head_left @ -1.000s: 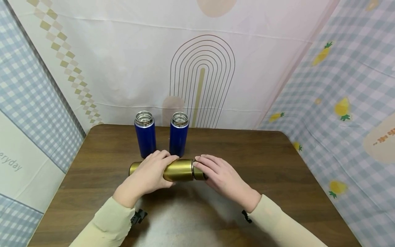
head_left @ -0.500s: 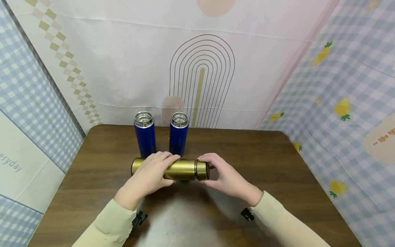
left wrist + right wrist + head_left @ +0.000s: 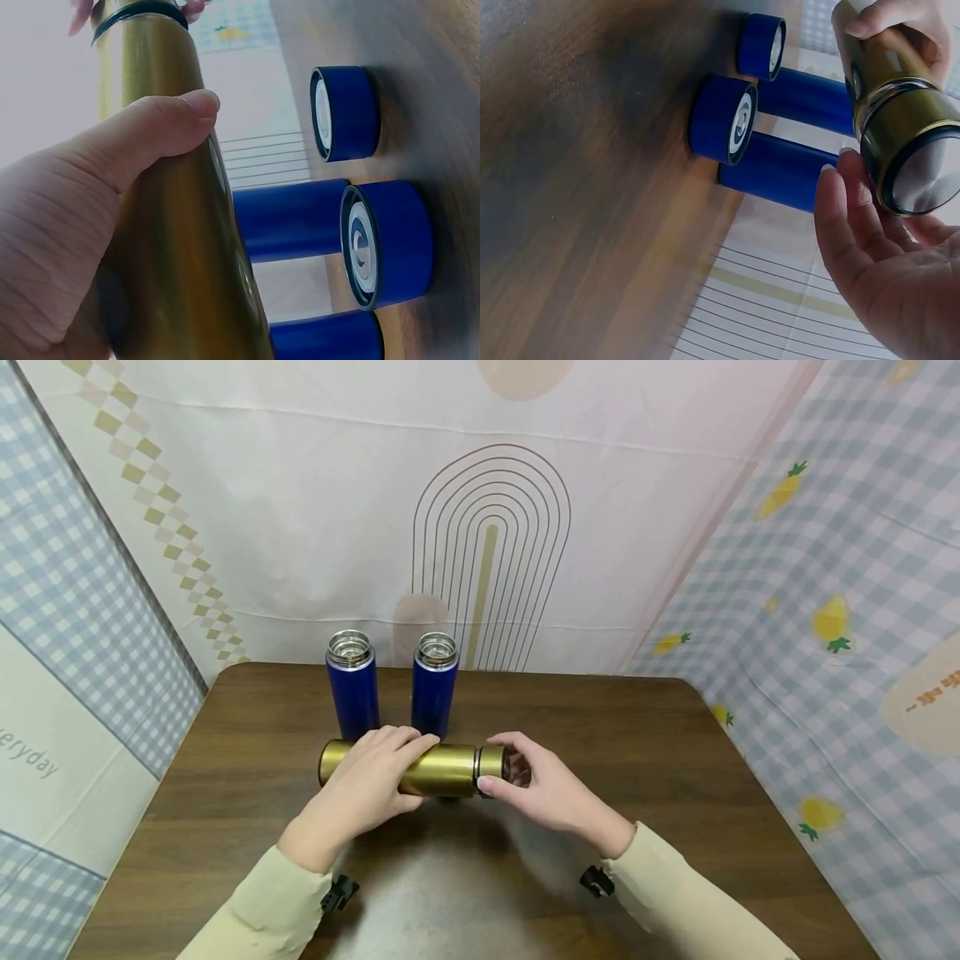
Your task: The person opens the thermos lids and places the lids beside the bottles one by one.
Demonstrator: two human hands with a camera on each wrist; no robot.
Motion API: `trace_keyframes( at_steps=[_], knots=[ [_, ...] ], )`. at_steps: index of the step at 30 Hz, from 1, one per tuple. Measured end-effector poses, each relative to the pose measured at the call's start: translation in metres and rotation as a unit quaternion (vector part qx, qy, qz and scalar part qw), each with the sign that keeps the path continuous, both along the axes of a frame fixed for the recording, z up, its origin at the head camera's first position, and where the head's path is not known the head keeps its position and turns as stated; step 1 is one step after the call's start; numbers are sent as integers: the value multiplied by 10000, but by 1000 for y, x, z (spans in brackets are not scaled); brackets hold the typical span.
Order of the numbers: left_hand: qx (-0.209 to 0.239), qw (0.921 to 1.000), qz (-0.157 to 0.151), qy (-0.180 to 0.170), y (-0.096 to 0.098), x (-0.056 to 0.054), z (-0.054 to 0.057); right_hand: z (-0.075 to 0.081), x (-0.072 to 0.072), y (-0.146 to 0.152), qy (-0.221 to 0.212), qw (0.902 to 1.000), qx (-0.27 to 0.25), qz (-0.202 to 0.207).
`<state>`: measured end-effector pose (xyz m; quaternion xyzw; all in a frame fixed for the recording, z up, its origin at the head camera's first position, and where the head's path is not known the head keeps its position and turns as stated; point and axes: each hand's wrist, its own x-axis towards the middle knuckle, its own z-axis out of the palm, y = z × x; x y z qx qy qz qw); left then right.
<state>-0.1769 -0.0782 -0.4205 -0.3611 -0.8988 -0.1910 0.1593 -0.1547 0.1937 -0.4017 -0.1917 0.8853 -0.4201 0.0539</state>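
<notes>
A gold thermos [image 3: 442, 770] lies sideways above the table, its lid end to the right. My left hand [image 3: 367, 781] grips its body from above; in the left wrist view the thumb crosses the gold surface. My right hand [image 3: 555, 789] holds the gold lid [image 3: 492, 762] between thumb and fingers, the thumb on the near side. A thin gap with a dark ring shows between lid and body. In the right wrist view, fingertips [image 3: 844, 169] lie along the lid's edge. Two blue thermos bottles, left [image 3: 354, 693] and right [image 3: 433, 693], stand lidless behind.
Two blue lids, a nearer one [image 3: 394, 244] and a farther one [image 3: 349, 112], sit on the wooden table [image 3: 600, 727] in front of the blue bottles. The gold thermos hides them in the head view. A patterned cloth [image 3: 315, 510] hangs behind the table.
My right fingers have come off the top of the gold lid, opened around it, then closed with the thumb on its near side. The thermos has shifted slightly; my left hand keeps its grip.
</notes>
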Motion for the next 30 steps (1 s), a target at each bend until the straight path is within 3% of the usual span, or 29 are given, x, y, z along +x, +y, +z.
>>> trace_keyframes(
  at_steps=[7, 13, 17, 23, 30],
  knots=[
    [-84, 9999, -45, 54, 1, 0, 1, -4, -1, 5, 324, 9990, 192, 246],
    [-48, 9999, 48, -98, 0, 0, 2, -6, -3, 12, 1574, 9831, 472, 810],
    [20, 9998, 111, -139, -1, -2, 1, -8, -4, 18, 2021, 9758, 576, 605],
    [307, 9992, 166, -175, 0, -4, 1, -13, -5, 28, 1859, 9804, 645, 63],
    [747, 9959, 467, -216, 5, -5, 5, -22, -10, 37, 1736, 9825, 667, -95]
  ],
)
